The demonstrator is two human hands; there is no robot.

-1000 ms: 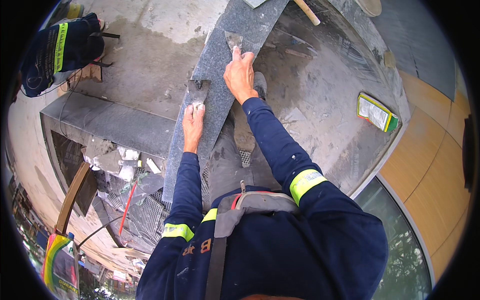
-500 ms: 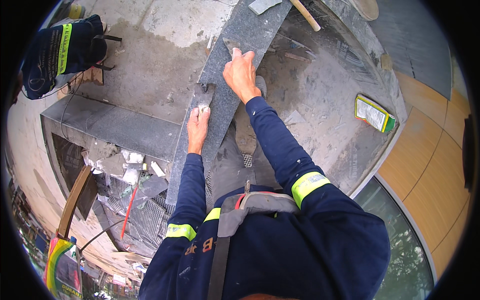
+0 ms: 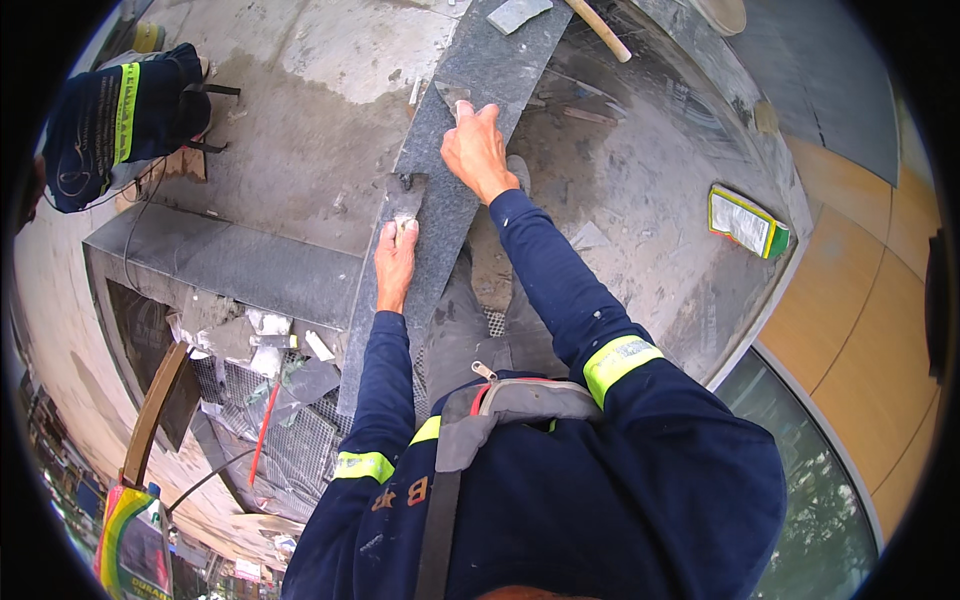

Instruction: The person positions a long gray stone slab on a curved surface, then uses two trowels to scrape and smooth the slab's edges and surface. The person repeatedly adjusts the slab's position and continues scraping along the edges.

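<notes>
I can't see inside that packet, right. Left hand pinches one scraper, right hand another scraper; stone offcut beyond.

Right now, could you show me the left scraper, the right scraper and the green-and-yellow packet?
Left scraper (image 3: 403, 197): head view, on its flat blade.
Right scraper (image 3: 452, 93): head view, on its blade, beyond the fingertips.
Green-and-yellow packet (image 3: 742, 222): head view, on its pale printed panel.
</notes>
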